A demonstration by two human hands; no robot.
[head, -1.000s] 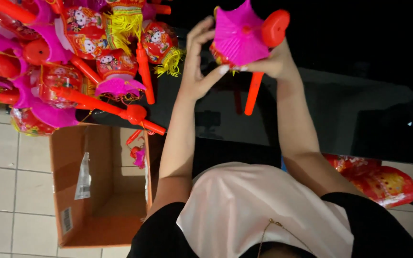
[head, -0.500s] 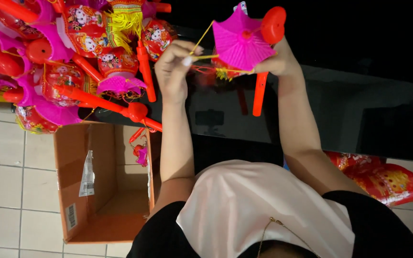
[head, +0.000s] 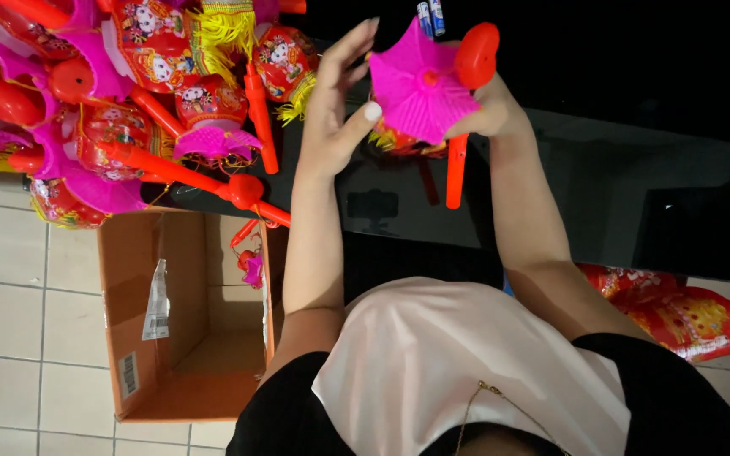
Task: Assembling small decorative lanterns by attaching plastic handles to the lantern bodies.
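Two hands up over the black counter point(head: 635, 194): right hand point(head: 487, 114) grips the toy lantern point(head: 422, 84) by its red handle, left hand point(head: 340, 101) half-open, thumb touching the pink canopy. Best steady it, press gently.

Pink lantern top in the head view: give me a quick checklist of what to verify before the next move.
1. Right hand grips the toy lantern by its red handle: ok.
2. Left hand on the pink lantern top: its fingers touch the edge, hand open, no firm grip: not ok.
3. Lantern held above the black glass table, apart from the pile of finished lanterns: ok.
4. Lantern body under the pink top seated properly: mostly hidden, cannot tell.
5. Cardboard box on the floor open: ok.
6. Batteries on the table, near the lantern: ok.
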